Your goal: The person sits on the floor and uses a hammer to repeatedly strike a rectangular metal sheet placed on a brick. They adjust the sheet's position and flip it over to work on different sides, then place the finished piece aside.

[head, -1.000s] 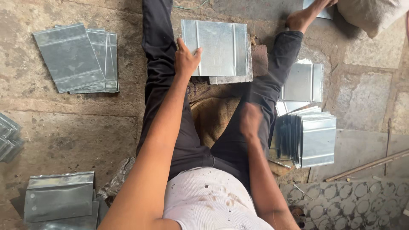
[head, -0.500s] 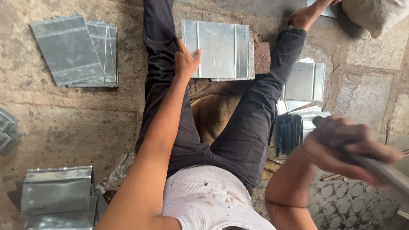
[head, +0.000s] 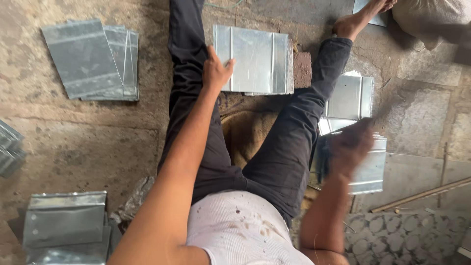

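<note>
I sit on the floor with my legs spread. A ribbed grey metal sheet (head: pixel 255 59) lies between my shins, on a thin pile, its right edge by a brick (head: pixel 302 69). My left hand (head: pixel 216 68) grips that sheet's left edge, fingers curled over it. My right hand (head: pixel 351 147) is blurred with motion, low beside my right thigh, just over an upright stack of folded metal sheets (head: pixel 370 167). The blur hides whether it holds anything.
Flat sheets (head: pixel 83 59) lie at the upper left, folded pieces (head: pixel 64 225) at the lower left. Another sheet (head: pixel 351 95) lies past my right knee. Burlap (head: pixel 243 135) is under my legs. A wooden stick (head: pixel 422 194), patterned tile (head: pixel 402 235) and a sack (head: pixel 427 19) are at the right.
My right hand was raised close to the camera half a second ago with a long thing in it; now it has swung down to the stack at my right. My left hand stayed put.
</note>
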